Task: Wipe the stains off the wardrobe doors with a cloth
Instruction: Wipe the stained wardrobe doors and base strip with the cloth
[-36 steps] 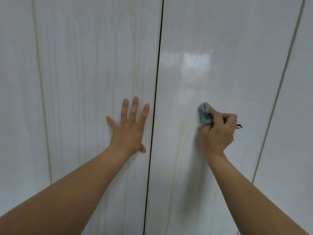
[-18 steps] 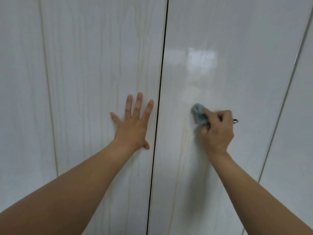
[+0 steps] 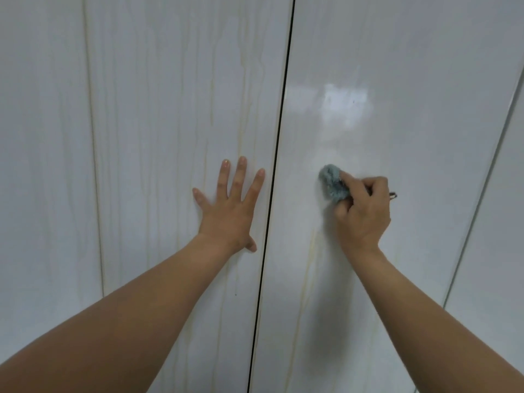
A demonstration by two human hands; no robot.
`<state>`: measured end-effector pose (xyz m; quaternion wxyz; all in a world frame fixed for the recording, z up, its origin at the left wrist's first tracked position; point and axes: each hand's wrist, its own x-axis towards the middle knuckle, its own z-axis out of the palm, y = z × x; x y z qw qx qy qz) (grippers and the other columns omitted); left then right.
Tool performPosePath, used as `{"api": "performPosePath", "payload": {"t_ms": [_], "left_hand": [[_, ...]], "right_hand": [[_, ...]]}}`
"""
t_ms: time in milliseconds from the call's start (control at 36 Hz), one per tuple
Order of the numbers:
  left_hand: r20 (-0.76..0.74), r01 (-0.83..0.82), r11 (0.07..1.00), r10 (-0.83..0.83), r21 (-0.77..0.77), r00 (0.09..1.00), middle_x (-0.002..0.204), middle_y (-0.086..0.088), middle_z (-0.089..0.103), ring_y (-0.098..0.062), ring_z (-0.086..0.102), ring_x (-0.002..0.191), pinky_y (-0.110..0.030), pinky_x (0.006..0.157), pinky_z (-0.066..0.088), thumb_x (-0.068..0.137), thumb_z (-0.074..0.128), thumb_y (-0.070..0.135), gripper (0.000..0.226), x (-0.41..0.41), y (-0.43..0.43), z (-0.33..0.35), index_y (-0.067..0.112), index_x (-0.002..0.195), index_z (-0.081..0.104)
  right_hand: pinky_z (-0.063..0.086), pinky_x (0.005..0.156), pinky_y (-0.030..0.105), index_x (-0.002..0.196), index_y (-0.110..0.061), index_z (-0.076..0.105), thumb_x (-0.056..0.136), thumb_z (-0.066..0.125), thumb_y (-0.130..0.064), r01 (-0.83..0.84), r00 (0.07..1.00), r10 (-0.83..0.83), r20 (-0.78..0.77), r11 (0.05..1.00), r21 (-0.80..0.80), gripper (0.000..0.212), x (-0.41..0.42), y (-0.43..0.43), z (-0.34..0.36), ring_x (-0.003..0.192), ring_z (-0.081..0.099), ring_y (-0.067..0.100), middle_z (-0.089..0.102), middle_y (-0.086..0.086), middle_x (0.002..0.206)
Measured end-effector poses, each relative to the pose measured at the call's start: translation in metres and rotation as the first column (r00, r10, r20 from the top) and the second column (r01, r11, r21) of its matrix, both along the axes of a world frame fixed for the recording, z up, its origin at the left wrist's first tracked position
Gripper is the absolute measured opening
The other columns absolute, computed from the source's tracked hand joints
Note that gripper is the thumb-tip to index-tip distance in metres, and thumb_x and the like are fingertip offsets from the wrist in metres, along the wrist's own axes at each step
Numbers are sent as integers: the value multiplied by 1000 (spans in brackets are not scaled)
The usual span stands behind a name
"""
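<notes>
Two glossy white wardrobe doors fill the view, split by a dark vertical gap. The left door [image 3: 158, 114] carries several faint yellowish drip streaks. My left hand [image 3: 229, 205] lies flat on it with fingers spread, just left of the gap. On the right door [image 3: 397, 66], my right hand [image 3: 364, 211] grips a bunched blue-grey cloth [image 3: 333, 182] and presses it against the panel. A pale yellow streak [image 3: 307, 268] runs down the right door below the cloth. A small dark loop [image 3: 393, 196] sticks out past my right knuckles.
Another white panel [image 3: 499, 251] joins at the far right behind a thin seam. A narrower panel [image 3: 42, 165] stands at the far left. A bright window reflection [image 3: 346, 103] shines on the right door above the cloth.
My right hand slid the cloth a little leftward across the right door toward the gap. My left hand stayed flat on the left door. The view shifted slightly.
</notes>
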<state>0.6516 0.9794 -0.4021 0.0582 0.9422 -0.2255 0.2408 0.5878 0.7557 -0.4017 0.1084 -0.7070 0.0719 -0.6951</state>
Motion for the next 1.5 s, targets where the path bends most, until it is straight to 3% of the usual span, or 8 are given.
{"api": "performPosePath", "payload": {"t_ms": [194,444,556,722,889,1000,1222,1500], "left_hand": [[-8,8,1000,-9,-6,1000,147,-1,-61,-34,-49,141,-85,110,7,63,92,58,163,0,0,0,37,141,-50],[10,8,1000,-8,-17,1000,149,0,-59,-32,-48,143,-85,110,8,61,92,60,163,0,-1,-1,38,142,-48],[16,8,1000,-7,-18,1000,148,0,-59,-32,-48,143,-84,110,7,60,92,61,164,0,1,0,39,141,-49],[25,9,1000,-8,-25,1000,149,0,-59,-32,-47,144,-84,110,7,61,91,61,163,-1,0,-1,38,143,-48],[37,20,999,-18,-36,999,150,1,-57,-32,-45,145,-85,110,9,59,92,61,164,-2,2,-2,40,141,-48],[32,14,1000,-13,-28,999,151,1,-56,-31,-46,145,-85,110,9,59,92,61,164,-4,3,-1,40,141,-49],[32,12,999,-11,-34,999,152,1,-55,-31,-44,146,-84,109,6,59,91,63,163,-5,1,0,40,146,-44],[30,19,1000,-19,-23,999,154,2,-54,-30,-43,147,-83,110,7,59,91,64,162,-8,5,0,39,149,-41]], "right_hand": [[29,49,22,101,-18,77,68,81,-6,-48,976,-93,-195,784,-619,35,-2,-7,-30,79,46,24,56,10,87],[35,54,27,106,-24,75,78,42,-10,-47,998,43,-40,994,-98,46,14,36,36,87,53,25,55,7,97],[37,49,27,103,-22,75,81,58,-9,-26,996,-6,-94,942,-335,30,18,39,-9,83,49,27,53,9,92],[43,47,33,101,-20,72,83,72,-12,-114,966,-100,-240,665,-738,19,19,19,-41,79,53,27,58,7,91],[34,46,23,98,-24,77,82,55,-11,-3,996,-39,-86,894,-448,30,11,30,21,79,54,27,58,7,89],[36,48,25,98,-24,77,84,54,-12,-45,993,-7,-121,908,-417,29,12,35,3,79,53,29,57,8,89],[32,52,31,95,-18,71,90,59,-13,-304,897,-148,-416,475,-826,14,8,12,-43,82,48,26,56,7,89],[36,49,26,97,-24,76,79,66,-9,-43,982,-66,-176,832,-553,26,5,13,17,80,50,27,56,7,89]]}}
